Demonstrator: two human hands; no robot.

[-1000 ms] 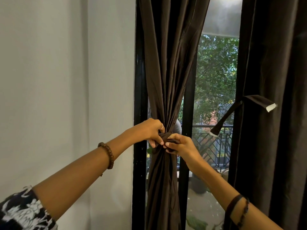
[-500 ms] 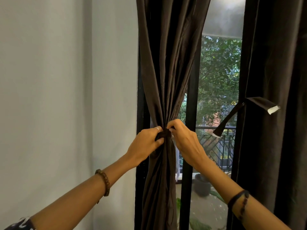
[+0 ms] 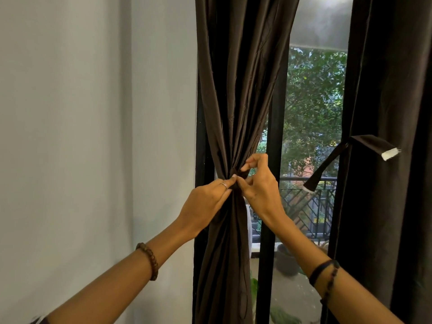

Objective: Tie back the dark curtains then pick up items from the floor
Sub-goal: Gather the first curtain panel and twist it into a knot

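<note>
The left curtain (image 3: pixel 236 94) hung gathered into a narrow bundle just right of the black window frame (image 3: pixel 200 136), cinched at its waist by a dark tie-back band (image 3: pixel 238 175). Both hands met at that waist. The left hand (image 3: pixel 205 204) pinched the band's end against the folds with its fingertips, and the right hand (image 3: pixel 259 188) pinched the band from the other side, index finger and thumb curled over the fastening point. Exactly how the two ends overlapped could not be told, since the fingers covered the join.

The step in hand was probably closing the band. To do it well, the person would likely need to keep the bundle compressed with one hand while the other pressed the end flat along its full width, so the fastening took hold evenly and no fold slipped out below.

Well to the right of the frame, the right curtain (image 3: pixel 385 160) hung loose, its own tie-back strap (image 3: pixel 327 162) dangling open with a pale tip (image 3: pixel 390 153). That one remained to be tied; the floor was not in view.
</note>
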